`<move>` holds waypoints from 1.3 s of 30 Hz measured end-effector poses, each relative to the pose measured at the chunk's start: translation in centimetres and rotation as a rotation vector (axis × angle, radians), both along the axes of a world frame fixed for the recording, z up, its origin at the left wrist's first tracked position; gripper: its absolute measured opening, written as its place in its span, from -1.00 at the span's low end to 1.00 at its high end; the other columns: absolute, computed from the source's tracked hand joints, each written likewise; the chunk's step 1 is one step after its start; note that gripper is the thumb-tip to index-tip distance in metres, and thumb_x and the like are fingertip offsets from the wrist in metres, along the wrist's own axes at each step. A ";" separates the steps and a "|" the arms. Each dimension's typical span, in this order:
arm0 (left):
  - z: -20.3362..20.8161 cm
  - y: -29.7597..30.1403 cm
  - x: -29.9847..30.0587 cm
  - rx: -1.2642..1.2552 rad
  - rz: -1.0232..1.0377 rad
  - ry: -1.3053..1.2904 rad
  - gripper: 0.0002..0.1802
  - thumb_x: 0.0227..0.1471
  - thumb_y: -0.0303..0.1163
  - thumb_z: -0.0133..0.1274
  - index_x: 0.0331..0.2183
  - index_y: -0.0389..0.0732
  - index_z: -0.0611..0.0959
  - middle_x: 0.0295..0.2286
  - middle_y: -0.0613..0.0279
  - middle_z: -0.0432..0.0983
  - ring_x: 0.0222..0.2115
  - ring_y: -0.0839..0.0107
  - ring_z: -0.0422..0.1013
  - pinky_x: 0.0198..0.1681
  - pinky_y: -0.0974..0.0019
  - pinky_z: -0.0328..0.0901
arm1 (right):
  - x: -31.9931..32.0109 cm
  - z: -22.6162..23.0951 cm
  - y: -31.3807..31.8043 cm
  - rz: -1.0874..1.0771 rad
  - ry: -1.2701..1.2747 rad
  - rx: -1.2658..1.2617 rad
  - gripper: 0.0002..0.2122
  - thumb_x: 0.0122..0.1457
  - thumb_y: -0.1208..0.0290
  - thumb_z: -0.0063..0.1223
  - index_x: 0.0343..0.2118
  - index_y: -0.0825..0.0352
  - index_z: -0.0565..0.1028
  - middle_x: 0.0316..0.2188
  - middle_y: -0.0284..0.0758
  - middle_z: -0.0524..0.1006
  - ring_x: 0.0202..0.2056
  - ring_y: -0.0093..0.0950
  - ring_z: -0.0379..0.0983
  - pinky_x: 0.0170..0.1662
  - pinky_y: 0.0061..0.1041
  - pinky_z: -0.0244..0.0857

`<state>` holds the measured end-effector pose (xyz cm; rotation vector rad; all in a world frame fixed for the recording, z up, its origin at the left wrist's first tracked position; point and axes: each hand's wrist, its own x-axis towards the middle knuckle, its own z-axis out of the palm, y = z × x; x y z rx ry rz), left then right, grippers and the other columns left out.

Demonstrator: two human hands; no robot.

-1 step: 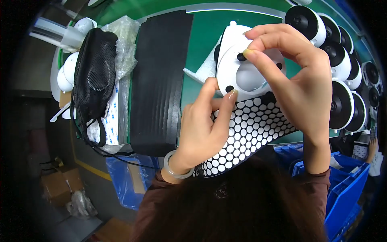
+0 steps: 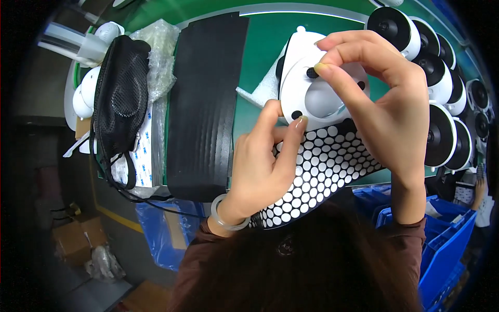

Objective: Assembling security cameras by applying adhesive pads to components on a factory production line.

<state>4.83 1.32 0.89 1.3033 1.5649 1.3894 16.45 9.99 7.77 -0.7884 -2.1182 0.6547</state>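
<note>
On the green worktop [image 2: 264,49], toward its far edge and right of its middle, a white round plastic housing [image 2: 291,93] sits tilted on pale foam [image 2: 260,94]. The left hand [image 2: 265,164] has thumb and fingers narrowed on its near-left rim. The right hand [image 2: 392,101] is curled, thumb and forefinger nearly meeting at a small round black pad [image 2: 312,73] (whether they grip it, I cannot tell). A black sheet of white round dots [image 2: 325,165] overhangs the near edge; black-faced white devices [image 2: 438,135] crowd the right edge.
</note>
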 end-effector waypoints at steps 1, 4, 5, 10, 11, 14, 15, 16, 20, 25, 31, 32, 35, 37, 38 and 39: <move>0.2 0.0 0.0 -0.006 -0.012 0.015 -0.82 0.01 -0.43 -0.10 -0.36 -0.31 0.30 -0.75 0.10 0.41 -0.79 0.25 0.35 -0.75 0.35 0.07 | 0.0 0.0 0.0 -0.001 -0.004 -0.001 -0.93 -0.10 0.58 0.08 -0.50 0.43 0.48 -0.37 -0.27 0.50 -0.37 -0.57 0.42 -0.26 -0.67 0.27; -0.1 0.1 0.0 0.039 -0.012 0.012 -0.83 0.00 -0.44 -0.10 -0.37 -0.30 0.30 -0.75 0.09 0.41 -0.79 0.21 0.35 -0.76 0.33 0.06 | 0.0 -0.4 0.4 -0.018 -0.082 0.120 -0.93 -0.10 0.58 0.08 -0.50 0.43 0.48 -0.38 -0.27 0.50 -0.36 -0.56 0.42 -0.25 -0.66 0.27; -0.2 0.1 0.0 0.056 -0.010 0.018 -0.84 0.00 -0.45 -0.09 -0.37 -0.29 0.30 -0.74 0.09 0.42 -0.79 0.20 0.35 -0.76 0.33 0.06 | 0.0 -1.0 0.8 -0.016 -0.071 0.153 -0.93 -0.10 0.58 0.08 -0.50 0.43 0.48 -0.38 -0.26 0.49 -0.36 -0.55 0.42 -0.25 -0.66 0.26; -0.4 0.1 -0.1 0.077 -0.008 0.040 -0.84 -0.02 -0.46 -0.08 -0.39 -0.29 0.29 -0.73 0.08 0.42 -0.78 0.18 0.35 -0.76 0.32 0.07 | -0.2 -1.1 0.7 -0.016 -0.072 0.168 -0.93 -0.10 0.59 0.08 -0.50 0.44 0.48 -0.38 -0.25 0.49 -0.33 -0.53 0.42 -0.23 -0.64 0.26; -0.3 0.2 -0.1 0.080 -0.012 0.053 -0.83 -0.02 -0.46 -0.08 -0.39 -0.29 0.29 -0.73 0.07 0.43 -0.78 0.17 0.35 -0.76 0.32 0.07 | -0.4 -0.8 0.4 -0.021 -0.073 0.160 -0.93 -0.10 0.59 0.08 -0.51 0.44 0.48 -0.38 -0.25 0.49 -0.32 -0.52 0.42 -0.22 -0.64 0.26; -0.5 0.1 -0.1 0.070 -0.018 0.005 -0.83 -0.03 -0.47 -0.07 -0.40 -0.29 0.29 -0.73 0.05 0.42 -0.78 0.16 0.34 -0.77 0.32 0.07 | -0.5 -0.5 0.1 -0.030 -0.090 0.161 -0.93 -0.10 0.59 0.08 -0.51 0.45 0.47 -0.38 -0.25 0.49 -0.31 -0.51 0.42 -0.21 -0.63 0.26; -0.5 0.1 0.0 0.070 -0.017 0.005 -0.83 -0.03 -0.47 -0.07 -0.40 -0.29 0.29 -0.73 0.05 0.42 -0.78 0.16 0.34 -0.77 0.32 0.07 | -0.5 -0.5 0.1 -0.036 -0.103 0.172 -0.93 -0.10 0.59 0.08 -0.50 0.45 0.47 -0.38 -0.25 0.49 -0.31 -0.51 0.42 -0.20 -0.62 0.26; -0.4 0.1 0.0 0.090 -0.015 0.018 -0.83 -0.03 -0.48 -0.07 -0.40 -0.29 0.29 -0.73 0.05 0.42 -0.78 0.16 0.34 -0.77 0.32 0.07 | -0.5 -0.5 0.0 -0.034 -0.104 0.171 -0.93 -0.10 0.59 0.08 -0.50 0.45 0.47 -0.38 -0.25 0.49 -0.31 -0.51 0.42 -0.20 -0.62 0.26; -0.6 0.2 -0.1 0.102 -0.029 0.013 -0.84 -0.03 -0.49 -0.07 -0.42 -0.29 0.29 -0.73 0.05 0.42 -0.79 0.16 0.34 -0.77 0.32 0.06 | -0.3 -0.5 0.2 -0.010 -0.071 0.118 -0.93 -0.09 0.59 0.08 -0.50 0.44 0.47 -0.36 -0.25 0.49 -0.31 -0.52 0.42 -0.21 -0.63 0.26; -0.5 0.2 -0.1 0.079 -0.029 0.028 -0.84 -0.04 -0.49 -0.07 -0.43 -0.29 0.29 -0.73 0.04 0.42 -0.78 0.17 0.34 -0.77 0.31 0.06 | 0.0 -0.5 0.3 0.019 -0.033 0.034 -0.93 -0.09 0.59 0.08 -0.49 0.43 0.47 -0.36 -0.27 0.49 -0.30 -0.54 0.41 -0.22 -0.64 0.26; -0.3 0.3 -0.1 0.093 -0.024 0.009 -0.85 -0.04 -0.49 -0.07 -0.43 -0.29 0.30 -0.73 0.05 0.42 -0.79 0.17 0.33 -0.77 0.31 0.05 | -0.3 -1.2 0.6 -0.002 -0.035 0.244 -0.92 -0.11 0.59 0.09 -0.50 0.43 0.48 -0.37 -0.26 0.49 -0.32 -0.54 0.41 -0.25 -0.66 0.26; -0.4 0.2 -0.2 0.080 -0.024 0.003 -0.85 -0.04 -0.48 -0.07 -0.43 -0.29 0.30 -0.73 0.05 0.42 -0.80 0.18 0.33 -0.76 0.31 0.05 | -0.5 -0.9 0.2 -0.025 -0.069 0.229 -0.94 -0.11 0.59 0.09 -0.52 0.43 0.47 -0.39 -0.27 0.49 -0.33 -0.54 0.41 -0.26 -0.66 0.26; -0.2 0.4 -0.3 0.096 -0.024 0.006 -0.86 -0.02 -0.47 -0.08 -0.43 -0.29 0.30 -0.74 0.08 0.42 -0.82 0.24 0.32 -0.77 0.34 0.04 | -0.7 -0.7 0.1 -0.048 -0.110 0.230 -0.92 -0.12 0.59 0.10 -0.51 0.42 0.46 -0.41 -0.31 0.48 -0.34 -0.55 0.42 -0.28 -0.66 0.26; -0.1 0.2 -0.5 0.058 -0.014 0.010 -0.86 -0.02 -0.46 -0.08 -0.44 -0.28 0.31 -0.75 0.09 0.41 -0.83 0.29 0.31 -0.77 0.36 0.03 | -0.8 -1.1 0.5 -0.075 -0.025 0.135 -0.80 -0.12 0.58 0.10 -0.37 0.38 0.41 -0.43 -0.36 0.48 -0.37 -0.60 0.42 -0.33 -0.70 0.26; 0.1 0.1 -0.4 0.023 -0.017 0.005 -0.86 -0.01 -0.45 -0.08 -0.44 -0.28 0.31 -0.75 0.10 0.41 -0.84 0.34 0.30 -0.77 0.38 0.01 | -0.4 -1.7 1.5 -0.046 0.133 -0.011 -0.75 -0.12 0.56 0.11 -0.31 0.36 0.39 -0.43 -0.38 0.47 -0.38 -0.62 0.42 -0.34 -0.73 0.25; 0.2 0.2 -0.2 0.036 -0.034 0.008 -0.86 -0.01 -0.45 -0.08 -0.44 -0.28 0.31 -0.75 0.10 0.41 -0.84 0.34 0.30 -0.77 0.38 0.01 | 0.2 -2.2 2.5 -0.015 0.293 -0.155 -0.70 -0.11 0.54 0.11 -0.25 0.35 0.37 -0.43 -0.39 0.47 -0.40 -0.64 0.42 -0.35 -0.77 0.24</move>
